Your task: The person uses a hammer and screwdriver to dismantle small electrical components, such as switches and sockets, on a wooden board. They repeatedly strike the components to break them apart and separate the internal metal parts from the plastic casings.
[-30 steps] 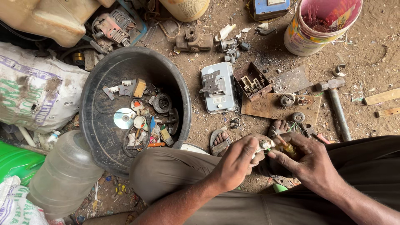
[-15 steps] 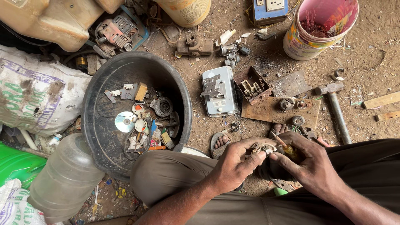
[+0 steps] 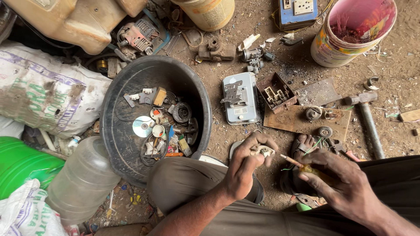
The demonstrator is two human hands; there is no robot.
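Yellow-handled screwdriver [image 3: 311, 168] has drawn back from socket part [image 3: 261, 150].

I'm seeing daylight, probably, falling on a bare dirt floor [image 3: 393, 78] that is lying strewn with debris.

Left hand [image 3: 247, 168] raised over knee, fingers curled shut, pinching. Right hand [image 3: 343, 183] lower, palm down, fingers closed in grip.

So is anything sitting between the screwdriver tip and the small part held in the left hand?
Nothing visible. The right hand holds the screwdriver, its tip pointing across an open gap at the small pale part gripped in the left hand. Only dirt ground lies below.
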